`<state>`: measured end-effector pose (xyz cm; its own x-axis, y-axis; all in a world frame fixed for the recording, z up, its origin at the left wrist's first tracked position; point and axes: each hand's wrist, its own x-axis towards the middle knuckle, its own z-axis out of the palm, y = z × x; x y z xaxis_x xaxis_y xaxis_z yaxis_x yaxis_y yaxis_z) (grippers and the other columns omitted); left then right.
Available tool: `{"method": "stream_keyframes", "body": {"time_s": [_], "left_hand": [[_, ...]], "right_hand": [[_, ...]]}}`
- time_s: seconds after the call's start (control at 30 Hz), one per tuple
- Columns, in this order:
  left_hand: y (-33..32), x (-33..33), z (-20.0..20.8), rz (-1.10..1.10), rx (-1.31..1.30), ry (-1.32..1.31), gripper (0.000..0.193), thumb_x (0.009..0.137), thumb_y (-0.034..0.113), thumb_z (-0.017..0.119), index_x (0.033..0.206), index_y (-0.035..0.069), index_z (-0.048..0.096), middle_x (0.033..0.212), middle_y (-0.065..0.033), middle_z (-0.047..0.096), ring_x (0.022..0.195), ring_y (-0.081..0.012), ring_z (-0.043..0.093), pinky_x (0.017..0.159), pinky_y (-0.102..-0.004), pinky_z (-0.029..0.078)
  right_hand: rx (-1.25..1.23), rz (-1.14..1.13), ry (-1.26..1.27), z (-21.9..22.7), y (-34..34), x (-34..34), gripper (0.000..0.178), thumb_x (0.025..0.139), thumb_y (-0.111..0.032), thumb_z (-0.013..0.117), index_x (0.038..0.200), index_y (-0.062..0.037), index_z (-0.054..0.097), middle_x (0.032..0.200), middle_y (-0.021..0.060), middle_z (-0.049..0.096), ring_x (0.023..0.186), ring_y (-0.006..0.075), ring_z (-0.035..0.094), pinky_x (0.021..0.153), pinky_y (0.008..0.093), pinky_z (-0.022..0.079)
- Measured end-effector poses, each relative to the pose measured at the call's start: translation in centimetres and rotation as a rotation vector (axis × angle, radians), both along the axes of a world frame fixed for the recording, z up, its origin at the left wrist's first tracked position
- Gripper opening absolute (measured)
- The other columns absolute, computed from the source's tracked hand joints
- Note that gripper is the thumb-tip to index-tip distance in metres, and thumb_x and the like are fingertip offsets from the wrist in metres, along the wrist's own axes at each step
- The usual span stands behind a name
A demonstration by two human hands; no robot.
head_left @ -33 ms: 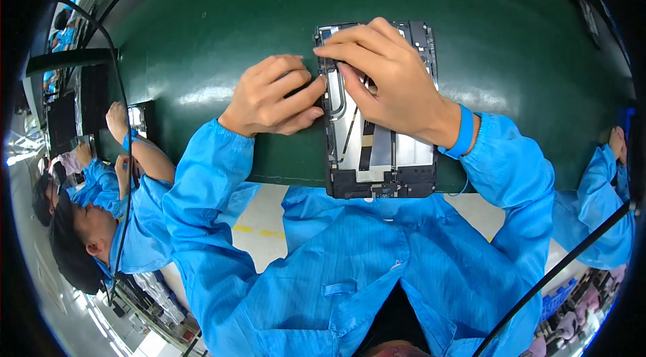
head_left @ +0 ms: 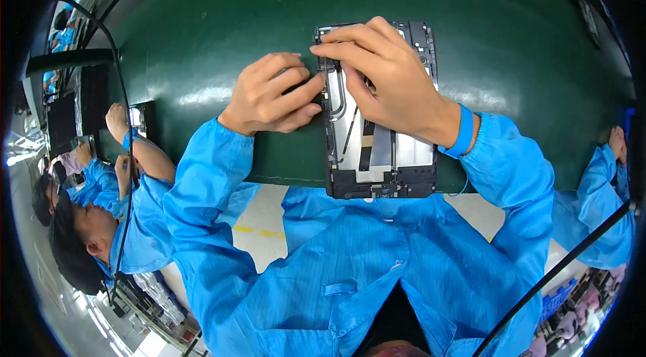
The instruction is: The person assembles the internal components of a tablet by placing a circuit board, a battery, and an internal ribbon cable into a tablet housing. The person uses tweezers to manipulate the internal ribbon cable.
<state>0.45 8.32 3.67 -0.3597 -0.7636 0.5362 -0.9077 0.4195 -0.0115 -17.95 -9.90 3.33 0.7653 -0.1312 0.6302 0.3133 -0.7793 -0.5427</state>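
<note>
An opened tablet-like device (head_left: pixel 420 148) lies on the green table top, its near end at the table's edge. It has a black frame, silvery metal plates, dark ribbon cables and a small circuit board at its near end. My right hand (head_left: pixel 383 71) reaches over its upper left part. The index and middle fingers stretch to the left edge, with the thumb apart below them, hiding the parts beneath. My left hand (head_left: pixel 276 94) is beside that edge, its fingers loosely bent and apart, one fingertip at the frame. I make out nothing held in either hand.
A blue band (head_left: pixel 464 131) circles my right wrist. At the left, a co-worker in a dark cap (head_left: pixel 70 242) sits by the table near another dark device (head_left: pixel 139 117). Another person's blue sleeve (head_left: pixel 599 175) shows at the right. A black cable (head_left: pixel 120 74) hangs on the left.
My right fingertips have shifted very slightly left over the frame's edge, and the thumb a little right. My left hand has risen slightly. The device has not moved.
</note>
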Motion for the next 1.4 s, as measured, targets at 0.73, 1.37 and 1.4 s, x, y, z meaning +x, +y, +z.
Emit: {"method": "stream_keyframes", "body": {"time_s": [0.73,1.37,1.4], "left_hand": [[0.4,0.0,-0.5,0.060,-0.056,0.056,0.039,0.088,0.034,0.075,0.112,0.005,0.083,0.096,-0.0081,0.071,0.091,-0.0280,0.070,0.074,-0.0410,0.059],[0.4,-0.1,-0.8,0.075,-0.038,0.095,0.038,0.086,0.033,0.075,0.111,0.006,0.083,0.094,-0.0068,0.072,0.090,-0.0263,0.070,0.073,-0.0401,0.057],[0.4,-0.1,-0.8,0.075,-0.037,0.094,0.038,0.086,0.033,0.075,0.111,0.006,0.083,0.094,-0.0068,0.072,0.090,-0.0263,0.070,0.073,-0.0401,0.057]], "right_hand": [[-0.105,0.361,0.538,3.6,-4.3,4.3,0.010,0.097,-0.009,0.074,0.099,-0.0037,0.066,0.116,0.0164,0.061,0.100,0.0386,0.068,0.083,0.0490,0.054],[-0.243,0.336,0.589,3.2,-3.9,5.5,0.021,0.083,0.003,0.073,0.097,-0.0094,0.064,0.117,0.0132,0.061,0.105,0.0373,0.070,0.082,0.0496,0.055],[-0.249,0.345,0.580,3.2,-3.9,5.5,0.019,0.083,0.002,0.073,0.097,-0.0088,0.065,0.117,0.0132,0.060,0.104,0.0374,0.069,0.081,0.0495,0.055]]}}
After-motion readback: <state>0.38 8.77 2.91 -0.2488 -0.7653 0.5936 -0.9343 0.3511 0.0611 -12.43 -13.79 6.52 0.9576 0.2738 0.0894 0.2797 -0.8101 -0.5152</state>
